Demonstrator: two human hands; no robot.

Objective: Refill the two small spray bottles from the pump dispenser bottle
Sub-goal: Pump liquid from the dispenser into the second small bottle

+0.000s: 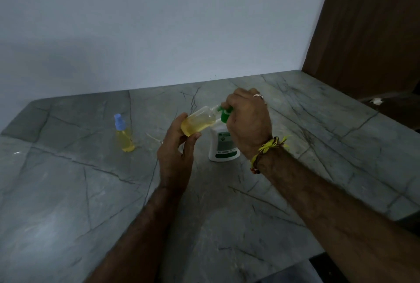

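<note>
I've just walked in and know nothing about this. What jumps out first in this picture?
At the centre, the left hand holds a small open bottle of yellow liquid, tilted toward the green pump head that the right hand grips on the white dispenser bottle. To the left, a second yellow spray bottle with a blue cap stands alone on the grey marble counter.

Dim, soft, wide-angle edge distortion

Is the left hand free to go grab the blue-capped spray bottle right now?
Probably not yet. The left hand grips the uncapped spray bottle, tilted at the green pump nozzle under the right hand. The countertop path to the blue-capped spray bottle looks clear, so only that load blocks it.
</note>
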